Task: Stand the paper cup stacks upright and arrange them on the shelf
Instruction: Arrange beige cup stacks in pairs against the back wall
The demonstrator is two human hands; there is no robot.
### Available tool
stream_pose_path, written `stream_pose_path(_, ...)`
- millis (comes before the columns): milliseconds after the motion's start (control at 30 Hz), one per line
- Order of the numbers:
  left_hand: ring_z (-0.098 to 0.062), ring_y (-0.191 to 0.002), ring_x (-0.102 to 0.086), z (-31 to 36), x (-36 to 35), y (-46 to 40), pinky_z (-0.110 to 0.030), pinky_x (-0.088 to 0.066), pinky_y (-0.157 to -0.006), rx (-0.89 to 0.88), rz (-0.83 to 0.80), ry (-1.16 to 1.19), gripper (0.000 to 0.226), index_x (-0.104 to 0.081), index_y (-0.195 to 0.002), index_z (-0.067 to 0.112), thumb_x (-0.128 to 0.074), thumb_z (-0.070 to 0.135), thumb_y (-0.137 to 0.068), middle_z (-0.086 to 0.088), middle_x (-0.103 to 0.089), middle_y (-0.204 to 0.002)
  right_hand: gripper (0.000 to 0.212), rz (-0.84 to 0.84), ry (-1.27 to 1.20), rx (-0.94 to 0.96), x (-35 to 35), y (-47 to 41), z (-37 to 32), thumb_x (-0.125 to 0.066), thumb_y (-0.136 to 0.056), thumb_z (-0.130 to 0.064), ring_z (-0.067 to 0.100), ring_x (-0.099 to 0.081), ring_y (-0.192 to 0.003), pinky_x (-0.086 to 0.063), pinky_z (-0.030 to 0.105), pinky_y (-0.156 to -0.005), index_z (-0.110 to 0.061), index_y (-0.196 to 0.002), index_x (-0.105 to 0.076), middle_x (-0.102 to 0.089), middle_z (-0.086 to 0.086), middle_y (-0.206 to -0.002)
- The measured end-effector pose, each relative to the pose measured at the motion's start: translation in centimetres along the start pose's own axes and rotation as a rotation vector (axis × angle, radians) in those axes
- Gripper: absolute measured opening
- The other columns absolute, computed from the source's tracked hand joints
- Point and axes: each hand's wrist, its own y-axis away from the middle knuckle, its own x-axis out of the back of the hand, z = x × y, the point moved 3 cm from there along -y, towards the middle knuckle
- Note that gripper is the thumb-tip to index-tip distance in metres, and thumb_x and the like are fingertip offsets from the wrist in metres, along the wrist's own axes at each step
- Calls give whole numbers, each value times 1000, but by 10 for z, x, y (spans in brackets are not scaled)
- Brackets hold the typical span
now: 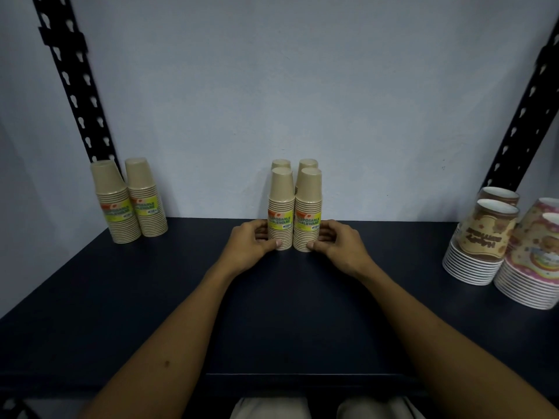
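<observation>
— Where are the cup stacks?
— Four tan stacks (295,207) stand upright at the back middle of the dark shelf (181,297), two in front, two behind.
— And the hands?
— The left hand (252,244) presses the left front stack (281,211), the right hand (338,246) the right front stack (308,213); each grip is closed narrow around its stack's base.

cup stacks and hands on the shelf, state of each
middle brown stacks: four, upright, clustered
left brown stacks: two, upright, touching
printed cup stacks: upright, at right end
left hand: against the left front stack
right hand: against the right front stack
</observation>
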Motion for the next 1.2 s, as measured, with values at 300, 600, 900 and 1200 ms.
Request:
stream_pose_path(300, -9, -104, -66, 0, 0, 1, -23, -52, -92, -12, 34, -40, 56, -61, -129, 13, -81, 22, -77, -1, -69, -117, 48, -8, 21, 7, 0, 1, -1, -78, -79, -16, 3, -64, -97, -49, 6, -75, -14, -124, -60, -67, -5, -110)
stream_pose_path(600, -8, -102, -66, 0, -1, 1, -25, -53, -93, -20, 39, -47, 55, -61, -128, 14, -81, 23, -77, 0, -69, -116, 48, -4, 52, 6, -1, 1, -2, -77, -81, -18, -1, -62, -94, -46, 3, -71, -14, -125, -59, -65, -8, -108)
stream_pose_path(900, -8, -103, -66, 0, 0, 1, -24, -53, -92, -26, 39, -60, 57, -60, -129, 13, -81, 25, -77, -1, -69, -117, 47, 0, 70, 16, -1, 1, -2, -77, -81, -18, 4, -63, -97, -51, 13, -82, -15, -124, -59, -66, -6, -108)
stream_pose_path(1200, -10, -103, -66, 0, 0, 2, -25, -53, -93, -21, 34, -58, 57, -60, -129, 13, -81, 24, -77, -1, -69, -117, 46, 3, 79, 12, -2, 0, -1, -77, -81, -19, 5, -63, -98, -49, 12, -79, -16, -124, -59, -67, -5, -110)
